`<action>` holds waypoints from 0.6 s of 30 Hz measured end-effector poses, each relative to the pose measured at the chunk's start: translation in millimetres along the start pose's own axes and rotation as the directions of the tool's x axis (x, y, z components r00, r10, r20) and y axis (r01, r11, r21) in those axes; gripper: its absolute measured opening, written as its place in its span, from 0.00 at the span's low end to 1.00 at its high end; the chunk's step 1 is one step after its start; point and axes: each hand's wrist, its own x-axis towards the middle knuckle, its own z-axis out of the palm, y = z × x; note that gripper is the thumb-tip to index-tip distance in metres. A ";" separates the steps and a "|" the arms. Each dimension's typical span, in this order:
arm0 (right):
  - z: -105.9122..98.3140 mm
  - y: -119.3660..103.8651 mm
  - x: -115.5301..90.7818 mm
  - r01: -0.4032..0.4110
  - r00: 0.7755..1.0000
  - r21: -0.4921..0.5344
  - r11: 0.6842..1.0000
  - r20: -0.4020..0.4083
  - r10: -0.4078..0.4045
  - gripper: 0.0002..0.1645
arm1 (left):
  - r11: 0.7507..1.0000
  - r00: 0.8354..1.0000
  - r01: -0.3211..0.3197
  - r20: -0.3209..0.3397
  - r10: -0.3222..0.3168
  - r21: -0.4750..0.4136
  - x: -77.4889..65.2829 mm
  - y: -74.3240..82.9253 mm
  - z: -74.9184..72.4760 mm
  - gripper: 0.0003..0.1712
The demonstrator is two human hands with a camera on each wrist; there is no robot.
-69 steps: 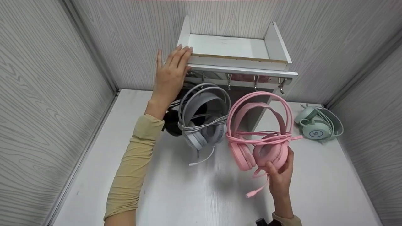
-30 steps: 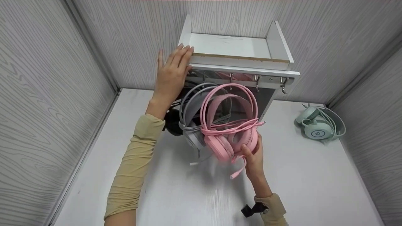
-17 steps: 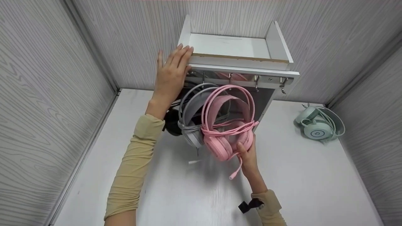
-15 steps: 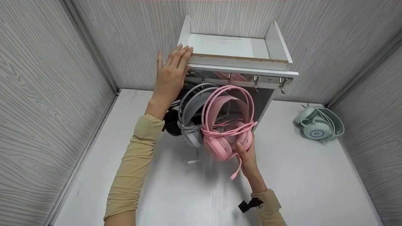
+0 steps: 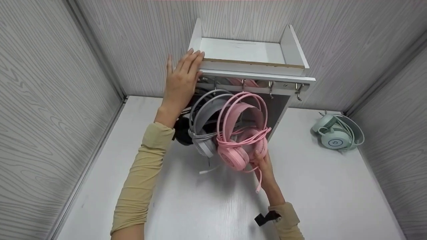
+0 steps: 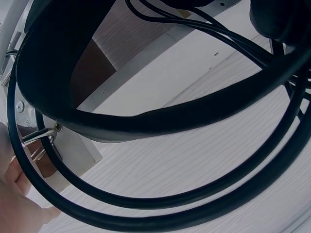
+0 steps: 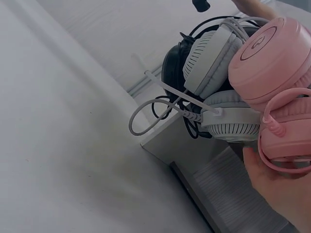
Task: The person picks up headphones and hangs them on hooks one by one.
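A pink headset (image 5: 232, 158), its cable wrapped across the band, is at the front of a white rack (image 5: 255, 68), its headband just under the second hook. My right hand (image 5: 263, 168) grips its right ear cup from below, thumb on the cushion; the right wrist view shows the pink cups beside that hand (image 7: 282, 191). Fingers extended, my left hand (image 5: 181, 83) rests on the rack's left front corner. Under it hangs a black headset (image 5: 182, 131), whose band (image 6: 146, 127) loops over a hook in the left wrist view. A grey headset (image 5: 204, 146) hangs between, partly hidden by the pink one.
Two bare metal hooks (image 5: 298, 92) show at the rack's right end. A mint green headset (image 5: 335, 138) lies on the white table (image 5: 206, 206) at the right. Wood-grain panels (image 5: 43, 100) stand at the left, back and right.
The right hand has carried the pink headset left and slightly up to the rack, overlapping the grey one. Lately it has tilted a little, its microphone swinging right. The left hand has stayed put.
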 end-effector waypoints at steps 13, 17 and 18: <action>-12.1 -13.7 -0.5 -0.031 0.998 -0.047 0.998 -0.061 0.028 0.31 | 1.000 1.000 -0.006 -0.015 0.006 0.010 0.9 -0.5 -2.1 0.28; -16.4 -16.7 -0.2 -0.076 0.992 -0.085 0.993 -0.108 0.067 0.31 | 1.000 1.000 -0.006 -0.016 0.006 0.009 0.9 0.2 -2.0 0.28; -17.3 -17.0 -0.3 -0.081 0.991 -0.088 0.993 -0.111 0.071 0.31 | 1.000 1.000 -0.007 -0.018 0.007 0.008 1.0 0.3 -1.9 0.28</action>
